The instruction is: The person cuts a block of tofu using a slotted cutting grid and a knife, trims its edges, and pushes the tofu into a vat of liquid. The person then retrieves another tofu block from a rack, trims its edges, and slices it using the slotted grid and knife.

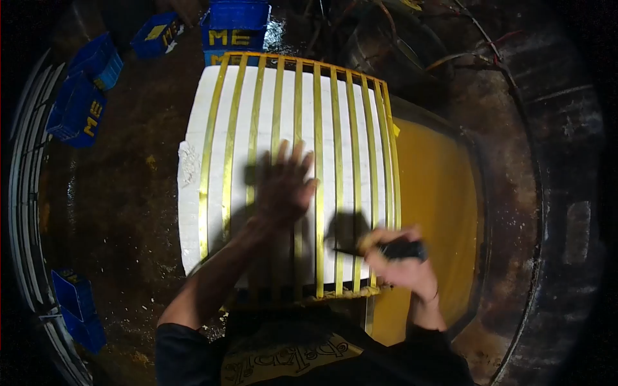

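A white slab point(219, 122) lies in front of me under a frame of long yellow slats point(318, 128). My left hand point(283, 183) rests palm down on the slats near the middle, its fingers spread and holding nothing. My right hand point(400, 260), blurred by motion, is closed round the dark handle of a knife point(407, 249) at the slab's near right corner. Its thin dark blade points left, low over the slats; whether it touches the slab I cannot tell. Along the left edge, the slab's surface is rough and crumbly.
A vat of yellow-orange content point(441, 212) adjoins the slab on the right. Stacked blue crates point(235, 26) stand beyond it. More blue crates point(77, 109) and a blue bin point(77, 309) sit on the wet brown floor point(122, 212) at left. Hoses point(476, 29) run at the upper right.
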`<state>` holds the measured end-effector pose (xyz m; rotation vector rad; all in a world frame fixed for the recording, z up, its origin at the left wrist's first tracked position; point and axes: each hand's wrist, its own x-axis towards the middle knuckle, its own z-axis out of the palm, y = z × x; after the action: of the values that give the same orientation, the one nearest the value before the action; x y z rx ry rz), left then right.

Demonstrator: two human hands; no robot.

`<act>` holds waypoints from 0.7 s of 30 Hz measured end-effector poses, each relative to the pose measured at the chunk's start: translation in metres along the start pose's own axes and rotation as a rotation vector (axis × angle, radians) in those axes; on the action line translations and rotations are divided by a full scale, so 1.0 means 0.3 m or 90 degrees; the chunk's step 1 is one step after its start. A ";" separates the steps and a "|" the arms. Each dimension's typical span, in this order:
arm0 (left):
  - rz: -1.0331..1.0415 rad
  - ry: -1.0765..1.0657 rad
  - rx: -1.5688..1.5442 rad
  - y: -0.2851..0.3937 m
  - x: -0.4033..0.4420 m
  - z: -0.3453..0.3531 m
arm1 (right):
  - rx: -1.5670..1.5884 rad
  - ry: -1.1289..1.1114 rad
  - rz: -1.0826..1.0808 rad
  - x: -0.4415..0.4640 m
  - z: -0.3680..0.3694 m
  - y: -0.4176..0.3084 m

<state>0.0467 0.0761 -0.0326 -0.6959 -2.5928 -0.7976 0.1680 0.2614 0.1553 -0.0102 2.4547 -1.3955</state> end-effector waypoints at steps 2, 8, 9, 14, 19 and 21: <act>-0.105 -0.032 0.137 -0.160 0.019 -0.050 | -0.034 0.174 -0.269 0.266 -0.028 -0.110; -0.221 -0.101 0.139 -0.475 -0.024 -0.273 | -0.373 0.332 -0.367 1.128 -0.081 0.043; -0.220 -0.104 0.137 -0.482 -0.023 -0.275 | -0.392 0.329 -0.371 1.115 -0.074 0.050; -0.108 -0.066 0.219 -0.503 -0.021 -0.261 | -0.246 0.125 -0.085 0.502 0.068 0.036; -0.110 -0.071 0.202 -0.502 -0.011 -0.271 | -0.160 -0.112 0.058 -0.090 0.228 0.051; -0.106 -0.061 0.197 -0.501 -0.013 -0.261 | -0.092 -0.091 0.005 -0.077 0.197 0.047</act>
<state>-0.0181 -0.0805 -0.0374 -0.4407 -2.8021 -0.3988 0.2083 0.2230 0.1217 -0.1276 2.4279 -1.1691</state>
